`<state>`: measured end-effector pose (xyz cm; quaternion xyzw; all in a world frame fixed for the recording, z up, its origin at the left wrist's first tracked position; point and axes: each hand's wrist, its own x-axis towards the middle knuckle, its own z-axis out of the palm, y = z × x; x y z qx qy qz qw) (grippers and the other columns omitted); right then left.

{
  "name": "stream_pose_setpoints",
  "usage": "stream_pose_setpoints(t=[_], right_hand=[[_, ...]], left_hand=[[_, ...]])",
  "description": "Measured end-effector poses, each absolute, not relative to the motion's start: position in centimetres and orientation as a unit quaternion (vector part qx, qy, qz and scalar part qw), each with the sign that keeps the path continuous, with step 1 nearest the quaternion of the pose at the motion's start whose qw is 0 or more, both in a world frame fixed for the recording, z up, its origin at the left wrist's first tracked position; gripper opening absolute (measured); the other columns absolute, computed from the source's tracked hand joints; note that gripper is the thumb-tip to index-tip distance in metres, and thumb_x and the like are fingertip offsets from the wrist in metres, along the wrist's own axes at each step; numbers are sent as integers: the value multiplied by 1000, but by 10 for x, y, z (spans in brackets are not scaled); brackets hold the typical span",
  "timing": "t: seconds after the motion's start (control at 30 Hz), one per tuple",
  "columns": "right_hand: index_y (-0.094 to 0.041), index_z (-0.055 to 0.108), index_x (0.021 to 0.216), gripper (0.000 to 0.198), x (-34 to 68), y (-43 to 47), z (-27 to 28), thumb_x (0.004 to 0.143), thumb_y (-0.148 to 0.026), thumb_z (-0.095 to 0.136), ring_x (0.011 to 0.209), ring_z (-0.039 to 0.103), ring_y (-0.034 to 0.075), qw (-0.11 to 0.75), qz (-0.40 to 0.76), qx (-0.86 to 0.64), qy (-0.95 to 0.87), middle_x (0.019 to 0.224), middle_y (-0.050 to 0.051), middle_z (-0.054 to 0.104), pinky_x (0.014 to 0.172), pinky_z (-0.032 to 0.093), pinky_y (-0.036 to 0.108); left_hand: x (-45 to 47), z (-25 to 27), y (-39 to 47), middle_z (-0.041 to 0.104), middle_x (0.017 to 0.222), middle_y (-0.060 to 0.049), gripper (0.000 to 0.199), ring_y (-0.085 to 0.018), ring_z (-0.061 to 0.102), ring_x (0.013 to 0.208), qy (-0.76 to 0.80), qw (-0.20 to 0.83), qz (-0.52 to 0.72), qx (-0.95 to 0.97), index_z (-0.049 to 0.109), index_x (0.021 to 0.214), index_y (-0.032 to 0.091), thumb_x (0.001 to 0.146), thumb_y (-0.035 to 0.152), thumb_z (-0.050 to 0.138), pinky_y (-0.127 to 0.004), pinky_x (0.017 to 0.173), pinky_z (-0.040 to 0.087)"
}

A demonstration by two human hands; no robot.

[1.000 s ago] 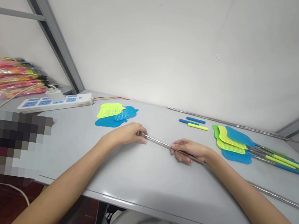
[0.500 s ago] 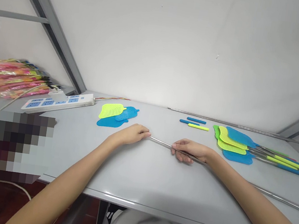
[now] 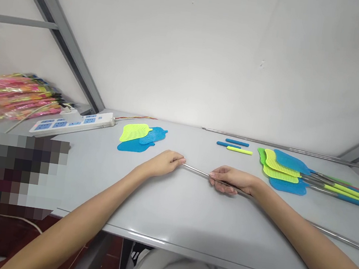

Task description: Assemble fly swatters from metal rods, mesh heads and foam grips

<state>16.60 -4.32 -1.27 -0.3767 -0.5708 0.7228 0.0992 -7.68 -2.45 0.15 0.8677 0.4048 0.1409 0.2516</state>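
Over the grey desk (image 3: 168, 213), your left fingers (image 3: 179, 161) and right fingers (image 3: 218, 175) grip the silver metal rod (image 3: 196, 170), probably positioning; next needs steadiness.

Workshop, grey bench (image 3: 155, 211), swatter heads (image 3: 134, 133), metal rods (image 3: 196, 170)

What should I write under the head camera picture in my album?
Left hand and right hand hold one thin metal rod, with bright fly swatters lying to the right.

Grey table (image 3: 162, 212) with swatters (image 3: 284, 165), handles (image 3: 240, 150), rods (image 3: 345, 239), power strip (image 3: 73, 124).
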Motion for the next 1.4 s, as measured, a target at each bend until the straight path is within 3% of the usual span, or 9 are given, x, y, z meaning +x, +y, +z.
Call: stream_pose_setpoints(t=[0.67,1.4], right_hand=[[-12,49,68,29,169,-43,-11,76,-40,47,29,26,1,65,730,-365,-575,43,-5,44,26,22,13],[-11,51,64,31,163,-49,-5,74,-40,49,30,32,2,91,697,-370,-608,45,-2,50,27,24,14]], left_hand=[[-73,2,-28,18,52,4,35,-7,18,46,422,335,107,836,25,53,17,78,41,30,-22,43,16],[-80,9,-28,19,47,5,43,-6,14,43,440,456,79,769,31,51,16,75,52,33,-22,43,14]])
